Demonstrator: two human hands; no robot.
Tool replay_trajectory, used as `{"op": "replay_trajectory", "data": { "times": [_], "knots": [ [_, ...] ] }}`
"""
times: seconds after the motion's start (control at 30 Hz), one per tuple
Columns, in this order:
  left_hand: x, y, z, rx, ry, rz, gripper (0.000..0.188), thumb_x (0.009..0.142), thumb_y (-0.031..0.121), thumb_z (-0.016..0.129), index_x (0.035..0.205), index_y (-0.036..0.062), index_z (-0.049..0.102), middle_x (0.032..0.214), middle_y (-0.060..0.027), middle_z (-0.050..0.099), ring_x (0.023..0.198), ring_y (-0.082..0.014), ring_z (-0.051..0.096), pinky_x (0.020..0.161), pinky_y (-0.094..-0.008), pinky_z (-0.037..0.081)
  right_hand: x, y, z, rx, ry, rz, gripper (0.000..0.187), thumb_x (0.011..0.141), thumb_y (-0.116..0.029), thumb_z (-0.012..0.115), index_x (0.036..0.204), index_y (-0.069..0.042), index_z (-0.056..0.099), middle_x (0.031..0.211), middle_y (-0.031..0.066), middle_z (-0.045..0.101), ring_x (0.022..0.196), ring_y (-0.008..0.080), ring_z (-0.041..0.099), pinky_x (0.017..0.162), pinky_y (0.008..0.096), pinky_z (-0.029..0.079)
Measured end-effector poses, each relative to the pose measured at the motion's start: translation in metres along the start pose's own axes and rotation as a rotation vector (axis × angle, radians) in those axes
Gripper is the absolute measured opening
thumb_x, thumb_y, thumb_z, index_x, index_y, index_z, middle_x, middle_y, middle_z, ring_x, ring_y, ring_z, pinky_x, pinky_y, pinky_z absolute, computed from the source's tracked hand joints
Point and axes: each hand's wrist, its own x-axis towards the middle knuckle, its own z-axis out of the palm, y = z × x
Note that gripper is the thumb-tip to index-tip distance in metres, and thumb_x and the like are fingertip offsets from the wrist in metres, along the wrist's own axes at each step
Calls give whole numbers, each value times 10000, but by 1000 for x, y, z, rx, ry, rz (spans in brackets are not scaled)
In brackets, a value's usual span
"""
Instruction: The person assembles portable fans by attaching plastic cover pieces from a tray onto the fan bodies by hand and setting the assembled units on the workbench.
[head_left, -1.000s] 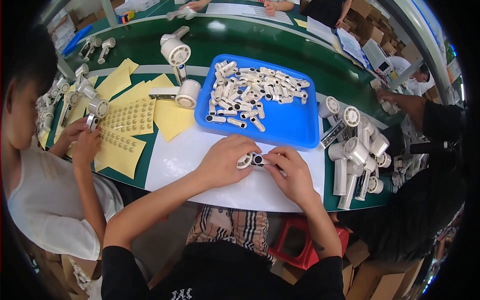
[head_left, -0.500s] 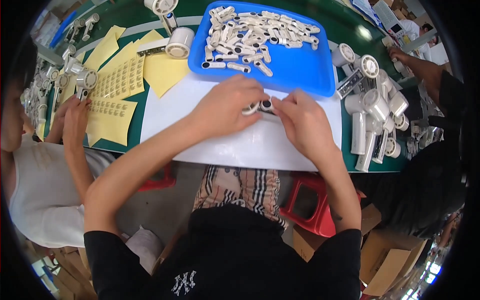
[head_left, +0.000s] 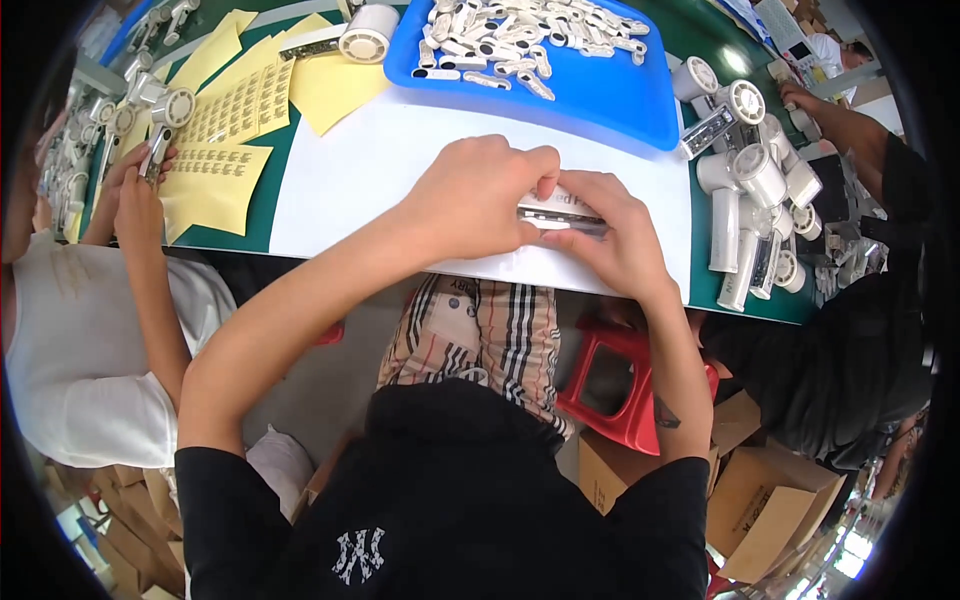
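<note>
Between my two hands lies a handheld fan (head_left: 562, 203), its white handle gripped from both sides. A dark slot with shiny metallic parts runs along the handle; the fan's head is hidden, probably behind my fingers. My left hand (head_left: 480, 195) is closed around the left end, thumb below and forefinger above. My right hand (head_left: 618, 228) wraps the right end, with its thumb along the lower edge. Both hands are just over a white sheet (head_left: 370, 160). Beyond them stands a blue tray (head_left: 610, 110) holding many white handle covers (head_left: 500, 45) with dark oval spots.
White handheld fans (head_left: 755, 180) are heaped at the right. Yellow label sheets (head_left: 220, 190) lie at the left, with another fan (head_left: 365, 35) beyond them. A person at the left holds a fan (head_left: 165, 125). A red stool (head_left: 610, 385) and cardboard boxes (head_left: 770, 510) are below the table.
The fan has turned, so its long white handle now shows between my hands. My right hand has shifted from a fingertip pinch to a wider grip. The whole view has tilted, moving the tray upward.
</note>
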Motion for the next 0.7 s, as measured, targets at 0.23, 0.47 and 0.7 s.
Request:
{"op": "replay_trajectory", "data": {
  "times": [0.23, 0.47, 0.7],
  "knots": [
    [-7, 0, 12, 74, 71, 15, 387, 709, 194, 789, 1031, 147, 580, 843, -92, 664, 863, -320, 625, 723, -433, 486, -2, 2, 5, -77, -19, -43, 541, 765, -140, 776, 1247, 6, 579, 1152, 170, 625, 1059, 336, 594, 910, 390, 480],
    [-6, 8, 19, 170, 109, -26, 488, 684, 170, 805, 1106, 117, 567, 834, -105, 685, 856, -337, 629, 734, -449, 492, -13, -3, 22, -219, 170, -123, 490, 791, -140, 745, 1235, -6, 588, 1153, 152, 619, 1022, 338, 574, 897, 410, 482],
    [1, -14, 13, 67, 124, -102, 594, 688, 232, 804, 1226, 85, 602, 982, -138, 700, 944, -329, 634, 845, -418, 507, 8, 8, 16, -149, 109, -104, 562, 763, -166, 773, 1269, -14, 581, 1247, 175, 588, 1151, 361, 537, 999, 423, 440]
  ]
}}
